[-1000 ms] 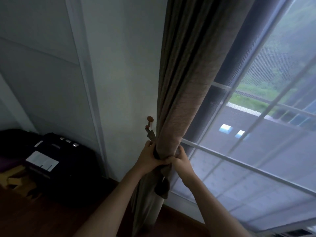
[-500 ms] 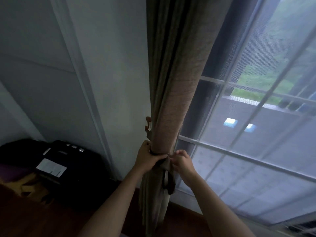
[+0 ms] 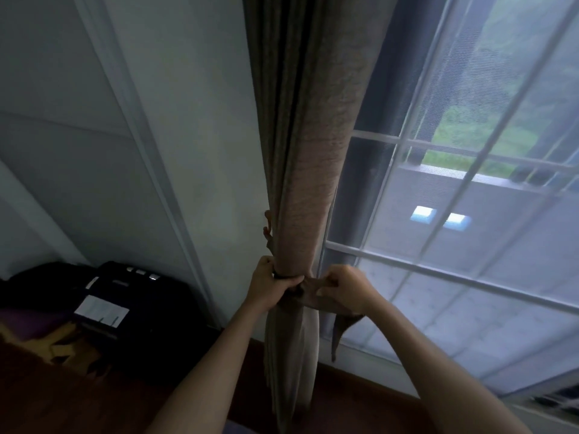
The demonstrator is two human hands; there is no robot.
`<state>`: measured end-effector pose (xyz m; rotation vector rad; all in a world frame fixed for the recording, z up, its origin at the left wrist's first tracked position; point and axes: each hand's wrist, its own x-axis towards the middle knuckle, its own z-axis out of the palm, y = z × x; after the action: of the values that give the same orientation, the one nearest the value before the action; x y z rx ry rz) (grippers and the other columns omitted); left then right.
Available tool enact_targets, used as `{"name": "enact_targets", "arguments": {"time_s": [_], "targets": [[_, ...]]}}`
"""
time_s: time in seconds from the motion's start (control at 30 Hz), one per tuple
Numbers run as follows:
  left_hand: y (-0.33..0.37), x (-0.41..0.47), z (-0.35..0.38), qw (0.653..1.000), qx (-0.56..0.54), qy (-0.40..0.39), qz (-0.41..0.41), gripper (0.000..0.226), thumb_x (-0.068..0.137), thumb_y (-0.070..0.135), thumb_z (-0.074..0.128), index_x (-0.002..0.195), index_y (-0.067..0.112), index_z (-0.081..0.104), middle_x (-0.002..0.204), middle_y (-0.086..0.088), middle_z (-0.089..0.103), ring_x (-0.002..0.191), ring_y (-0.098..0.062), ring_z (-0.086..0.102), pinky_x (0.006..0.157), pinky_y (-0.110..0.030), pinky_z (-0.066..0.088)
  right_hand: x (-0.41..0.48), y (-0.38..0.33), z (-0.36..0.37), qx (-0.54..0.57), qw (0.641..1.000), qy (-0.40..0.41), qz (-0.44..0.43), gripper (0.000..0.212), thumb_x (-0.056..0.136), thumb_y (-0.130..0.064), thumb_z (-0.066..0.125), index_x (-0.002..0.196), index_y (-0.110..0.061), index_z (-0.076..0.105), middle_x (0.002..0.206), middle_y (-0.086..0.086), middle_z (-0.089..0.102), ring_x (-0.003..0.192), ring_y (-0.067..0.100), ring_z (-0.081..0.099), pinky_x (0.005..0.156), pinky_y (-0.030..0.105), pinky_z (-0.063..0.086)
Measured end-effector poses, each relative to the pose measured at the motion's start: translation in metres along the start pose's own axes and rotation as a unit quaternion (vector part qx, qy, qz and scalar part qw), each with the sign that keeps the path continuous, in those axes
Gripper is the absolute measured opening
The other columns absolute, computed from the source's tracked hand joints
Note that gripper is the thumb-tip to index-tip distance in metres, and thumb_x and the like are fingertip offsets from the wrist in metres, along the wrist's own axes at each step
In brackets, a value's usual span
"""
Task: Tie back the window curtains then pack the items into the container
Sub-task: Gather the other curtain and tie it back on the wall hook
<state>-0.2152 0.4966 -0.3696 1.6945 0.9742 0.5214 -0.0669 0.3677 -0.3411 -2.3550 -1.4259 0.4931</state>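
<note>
A brown-grey curtain (image 3: pixel 313 151) hangs gathered into a bundle between the wall and the window. A dark tie-back band (image 3: pixel 313 299) is wrapped around it at waist height. My left hand (image 3: pixel 266 286) grips the bundle and the band on its left side. My right hand (image 3: pixel 344 289) pinches the band's free end and holds it out to the right, with its tail (image 3: pixel 340 333) dangling below. A brown wall hook (image 3: pixel 268 233) peeks out just left of the curtain, above my left hand.
A window (image 3: pixel 470 245) with white bars and a sheer screen fills the right side. A black printer-like box (image 3: pixel 125 308) sits on the dark wooden floor (image 3: pixel 62 402) at lower left, against the pale wall (image 3: pixel 156 151).
My right hand has pulled the band's end out to the right, away from the bundle, so the tail now hangs beside the curtain. The view has shifted right and down slightly.
</note>
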Motion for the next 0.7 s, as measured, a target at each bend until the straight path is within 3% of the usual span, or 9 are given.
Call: {"name": "enact_targets", "arguments": {"time_s": [0.13,0.27,0.37,0.43,0.57,0.7], "targets": [[0.003,-0.001,0.003,1.000,-0.001,0.005,-0.002,0.047,0.068,0.030,0.085,0.100,0.019,0.053,0.110,-0.002,0.060,0.098,-0.016,0.060,0.071,-0.018,0.044,0.007,-0.002,-0.004,-0.137,0.984,0.113,-0.020,0.017,0.086,-0.047,0.059,0.079,-0.032,0.054,0.083,-0.014,0.053,0.106,0.019,0.047,0.087,0.034,0.031],[0.004,-0.001,-0.004,1.000,0.017,0.004,0.002,0.044,0.068,0.030,0.085,0.097,0.020,0.053,0.109,-0.003,0.060,0.092,-0.013,0.058,0.071,-0.019,0.044,0.013,-0.007,0.011,-0.200,0.976,0.089,-0.017,0.032,0.088,-0.055,0.050,0.085,-0.025,0.060,0.090,-0.003,0.067,0.101,0.021,0.052,0.085,0.036,0.036],[0.000,-0.001,-0.011,1.000,0.028,-0.002,0.003,0.048,0.068,0.032,0.085,0.102,0.015,0.055,0.105,0.000,0.062,0.088,-0.008,0.059,0.067,-0.015,0.044,0.009,-0.009,0.019,-0.157,0.987,-0.022,0.008,0.022,0.092,-0.042,0.051,0.090,-0.022,0.058,0.087,0.001,0.064,0.083,0.023,0.062,0.068,0.033,0.047],[-0.003,-0.002,-0.012,0.999,0.033,-0.001,0.009,0.049,0.068,0.033,0.085,0.103,0.014,0.057,0.104,0.000,0.062,0.088,-0.007,0.059,0.066,-0.013,0.043,0.004,-0.005,0.025,-0.142,0.985,-0.084,0.050,0.020,0.094,-0.038,0.051,0.088,-0.021,0.059,0.085,0.001,0.064,0.076,0.020,0.064,0.067,0.033,0.055],[-0.001,-0.001,-0.010,0.998,0.053,-0.010,0.023,0.049,0.068,0.035,0.085,0.102,0.016,0.055,0.107,-0.002,0.063,0.091,-0.012,0.060,0.070,-0.017,0.045,-0.013,-0.006,0.040,-0.113,0.984,-0.117,0.066,0.026,0.094,-0.040,0.053,0.082,-0.017,0.059,0.081,0.003,0.064,0.071,0.019,0.062,0.068,0.030,0.056],[0.003,0.002,-0.011,0.997,0.070,-0.026,0.030,0.047,0.069,0.035,0.084,0.101,0.016,0.054,0.110,-0.004,0.063,0.094,-0.016,0.061,0.073,-0.020,0.046,-0.026,-0.014,0.055,0.033,0.993,-0.098,0.063,0.015,0.093,-0.016,0.051,0.090,-0.008,0.063,0.084,0.007,0.066,0.074,0.023,0.064,0.064,0.032,0.053]]}}
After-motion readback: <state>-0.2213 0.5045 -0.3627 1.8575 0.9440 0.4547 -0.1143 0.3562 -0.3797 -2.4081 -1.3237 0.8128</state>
